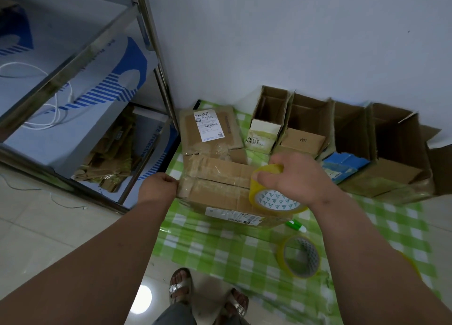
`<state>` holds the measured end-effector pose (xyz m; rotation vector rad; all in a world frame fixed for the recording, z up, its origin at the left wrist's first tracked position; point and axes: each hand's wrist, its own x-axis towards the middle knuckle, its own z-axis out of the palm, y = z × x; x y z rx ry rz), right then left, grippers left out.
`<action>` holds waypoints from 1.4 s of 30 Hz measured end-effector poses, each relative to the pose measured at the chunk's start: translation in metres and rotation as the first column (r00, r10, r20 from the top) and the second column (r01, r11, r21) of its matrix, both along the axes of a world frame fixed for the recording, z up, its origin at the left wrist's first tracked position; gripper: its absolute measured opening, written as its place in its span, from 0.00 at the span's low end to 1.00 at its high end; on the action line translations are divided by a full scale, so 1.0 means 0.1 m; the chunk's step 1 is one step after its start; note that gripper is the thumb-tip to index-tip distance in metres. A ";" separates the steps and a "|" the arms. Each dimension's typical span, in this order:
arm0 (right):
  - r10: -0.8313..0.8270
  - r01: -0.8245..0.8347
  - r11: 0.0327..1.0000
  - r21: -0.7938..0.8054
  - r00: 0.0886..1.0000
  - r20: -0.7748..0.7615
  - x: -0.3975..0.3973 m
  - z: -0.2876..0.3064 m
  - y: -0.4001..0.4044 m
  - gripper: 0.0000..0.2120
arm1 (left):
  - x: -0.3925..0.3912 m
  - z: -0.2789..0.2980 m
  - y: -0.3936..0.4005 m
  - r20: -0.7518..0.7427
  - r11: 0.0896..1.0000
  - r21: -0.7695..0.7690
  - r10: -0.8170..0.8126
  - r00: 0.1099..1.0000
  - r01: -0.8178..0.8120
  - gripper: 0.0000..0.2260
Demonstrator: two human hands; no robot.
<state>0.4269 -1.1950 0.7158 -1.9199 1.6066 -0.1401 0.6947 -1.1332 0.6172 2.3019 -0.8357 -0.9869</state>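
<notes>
Cardboard box (220, 190) on checked mat (220, 249): left hand (159, 186) pinches its left edge, right hand (296, 175) grips packing-tape roll (274, 198) atop it.

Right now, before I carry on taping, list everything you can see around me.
Cardboard box: one, brown, mat centre.
Held tape roll: one, yellowish, on the box's right end.
Spare tape roll: one, yellowish, on the mat, nearer.
Labelled parcel: one, brown, behind the box.
Open boxes: four, brown, along the wall.
Checked mat: one, green-white, on the floor.
Metal rack: one, silver, left.
Cable: one, white, on the rack.
Feet: two, silver sandals, bottom.
Left hand: one, gripping the box's left edge.
Right hand: one, gripping the held tape roll.
</notes>
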 end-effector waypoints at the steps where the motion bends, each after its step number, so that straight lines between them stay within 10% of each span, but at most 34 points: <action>1: 0.006 -0.006 1.000 0.009 1.000 -0.001 -0.01 0.00 -0.01 0.22 | 0.00 0.02 -0.01 -0.018 1.000 0.002 -0.001 1.000 0.001 0.04; 11: 0.071 -0.071 0.997 -0.006 0.997 -0.028 0.07 0.04 -0.04 0.16 | -0.23 0.14 -0.12 0.095 0.961 0.215 -0.200 0.975 0.176 0.39; 20: -0.059 0.015 0.986 0.165 0.963 0.264 -0.20 0.04 0.01 0.27 | -0.24 0.08 -0.17 0.208 0.941 0.187 -0.318 0.925 0.282 0.25; 24: -0.308 0.118 0.915 0.386 0.823 0.478 -0.40 -0.11 0.06 0.25 | -0.24 0.04 -0.19 0.234 0.949 0.165 -0.302 0.924 0.269 0.24; 29: -0.465 0.146 0.850 0.505 0.659 0.591 -0.50 -0.23 0.16 0.46 | -0.14 0.04 -0.24 0.227 0.918 0.280 -0.347 0.910 0.280 0.26; 33: -0.396 0.138 0.890 0.436 0.707 0.586 -0.42 -0.23 0.17 0.37 | -0.19 0.12 -0.25 0.359 0.909 0.349 -0.354 0.863 0.228 0.23; 37: -0.301 0.105 0.929 0.355 0.771 0.561 -0.39 -0.20 0.17 0.33 | -0.54 0.25 -0.10 0.567 0.868 -0.145 -0.320 0.759 0.475 0.28; 42: -0.187 0.063 0.966 0.252 0.842 0.506 -0.36 -0.12 0.17 0.35 | -0.68 0.10 -0.05 0.562 0.729 0.162 -0.622 0.545 0.665 0.30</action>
